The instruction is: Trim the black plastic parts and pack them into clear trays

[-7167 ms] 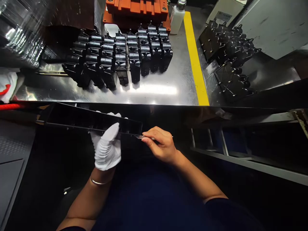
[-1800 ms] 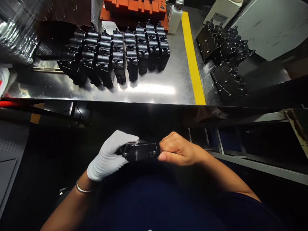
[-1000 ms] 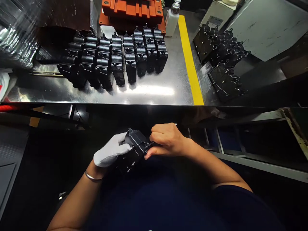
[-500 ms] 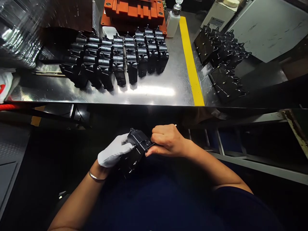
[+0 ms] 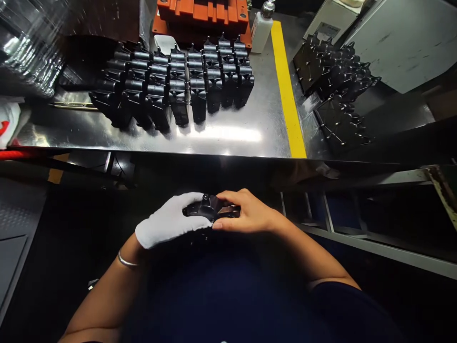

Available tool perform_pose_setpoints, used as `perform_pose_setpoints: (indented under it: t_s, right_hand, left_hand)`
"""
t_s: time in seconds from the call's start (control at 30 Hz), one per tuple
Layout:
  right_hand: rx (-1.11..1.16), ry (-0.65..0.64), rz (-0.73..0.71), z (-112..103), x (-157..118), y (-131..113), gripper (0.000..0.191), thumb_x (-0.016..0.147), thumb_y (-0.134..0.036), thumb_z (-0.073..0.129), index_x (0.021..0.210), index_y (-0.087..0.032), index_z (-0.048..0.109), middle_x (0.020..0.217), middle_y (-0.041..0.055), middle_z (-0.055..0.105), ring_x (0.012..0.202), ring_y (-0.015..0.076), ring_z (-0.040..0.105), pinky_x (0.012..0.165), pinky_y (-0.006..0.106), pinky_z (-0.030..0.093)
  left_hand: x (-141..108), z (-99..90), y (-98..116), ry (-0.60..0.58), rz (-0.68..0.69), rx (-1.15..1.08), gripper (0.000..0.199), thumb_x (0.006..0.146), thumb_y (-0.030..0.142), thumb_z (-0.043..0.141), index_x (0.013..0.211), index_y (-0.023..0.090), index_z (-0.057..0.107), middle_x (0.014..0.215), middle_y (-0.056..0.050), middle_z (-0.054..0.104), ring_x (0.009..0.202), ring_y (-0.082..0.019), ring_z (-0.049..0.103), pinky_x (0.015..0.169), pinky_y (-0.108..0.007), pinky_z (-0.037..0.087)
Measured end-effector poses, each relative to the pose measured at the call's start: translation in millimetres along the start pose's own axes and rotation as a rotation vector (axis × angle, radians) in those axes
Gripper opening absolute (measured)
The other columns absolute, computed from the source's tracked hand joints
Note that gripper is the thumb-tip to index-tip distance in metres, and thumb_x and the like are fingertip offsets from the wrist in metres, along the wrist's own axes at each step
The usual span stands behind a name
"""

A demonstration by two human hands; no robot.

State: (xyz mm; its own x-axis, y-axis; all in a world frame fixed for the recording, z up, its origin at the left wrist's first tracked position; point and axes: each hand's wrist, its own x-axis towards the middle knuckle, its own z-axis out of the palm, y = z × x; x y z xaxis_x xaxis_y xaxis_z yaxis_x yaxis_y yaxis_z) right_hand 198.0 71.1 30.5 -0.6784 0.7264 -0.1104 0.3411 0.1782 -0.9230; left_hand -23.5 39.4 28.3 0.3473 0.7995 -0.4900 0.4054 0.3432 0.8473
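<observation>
My left hand [image 5: 173, 219], in a white glove, grips a black moulded plastic part [image 5: 207, 206] from its left side, fingers over the top and thumb along the near edge. My bare right hand [image 5: 248, 212] closes on the part's right end, with the thumb near the gloved thumb tip. Between the right fingers and thumb a thin brownish sliver shows; I cannot tell whether it belongs to the part or is a tool. The part is held in front of my body, below the table edge, and its underside is mostly hidden in the dark.
Rows of similar black parts [image 5: 178, 88] stand on the metal table [image 5: 228, 140]. More sit in a group [image 5: 335, 71] right of a yellow strip [image 5: 288, 90]. An orange fixture [image 5: 203, 24] and a white bottle [image 5: 262, 31] are behind. A grey metal frame [image 5: 374, 250] stands at right.
The black part has been turned and now lies flatter between both hands. My right hand has gone from a curled pinch at its corner to a wider grip around its right end.
</observation>
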Motion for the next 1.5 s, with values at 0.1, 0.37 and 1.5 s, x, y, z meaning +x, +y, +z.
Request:
perform_pose_setpoints:
  t_s: [0.1,0.37,1.5]
  right_hand:
    - [0.049,0.126,0.102,8,1,6,0.028,0.077,-0.041,0.066,0.08,-0.014,0.066,0.06,-0.0023,0.054,0.051,0.0075,0.044,0.048,0.02,0.033]
    - [0.419,0.657,0.176,31,-1,24,0.042,0.076,-0.056,0.065,0.09,-0.016,0.062,0.057,-0.0034,0.051,0.049,0.0084,0.04,0.045,0.022,0.033]
    - [0.356,0.861,0.015,61,14,50,0.029,0.084,-0.045,0.061,0.074,-0.02,0.049,0.066,-0.0033,0.049,0.059,0.0099,0.045,0.055,0.025,0.039]
  left_hand:
    - [4,9.8,-10,0.449,0.073,0.018,0.047,0.063,0.038,0.079,0.105,0.021,0.064,0.098,-0.004,0.068,0.091,-0.023,0.065,0.085,-0.038,0.053]
    - [10,31.1,-19,0.589,0.031,-1.141,0.043,0.068,0.018,0.078,0.108,0.021,0.064,0.119,-0.005,0.066,0.112,-0.021,0.061,0.097,-0.036,0.05]
    - [-9,30.0,-10,0.448,-0.264,-1.588,0.038,0.093,0.008,0.036,0.11,0.015,0.069,0.085,-0.005,0.077,0.081,-0.015,0.073,0.084,-0.024,0.058]
